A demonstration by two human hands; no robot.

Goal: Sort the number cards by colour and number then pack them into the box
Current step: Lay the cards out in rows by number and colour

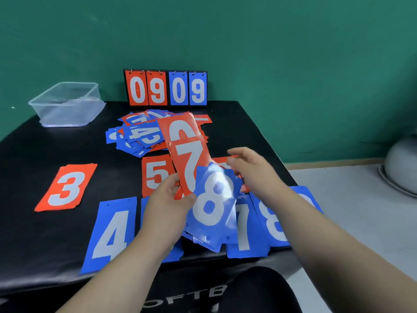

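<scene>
My left hand (168, 204) grips a fan of cards above the table: a red 7 (191, 163), a red card behind it (180, 129) and a blue 8 (214, 199). My right hand (252, 168) hovers just right of the fan, blurred, fingers loosely spread near the cards' edge. Sorted cards lie flat: a red 3 (66, 188), a red 5 (155, 172), a blue 4 (112, 231), a blue 7 (243, 231) and a blue 8 (275, 218). A mixed heap of cards (140, 134) sits mid-table. The clear plastic box (65, 105) stands at the far left.
A flip scoreboard (165, 88) reading 0909 stands at the back edge of the black table (33, 154), against the green wall. A pale round object (401, 161) sits on the floor to the right. My dark-clothed knee (259, 288) is below the table's front edge.
</scene>
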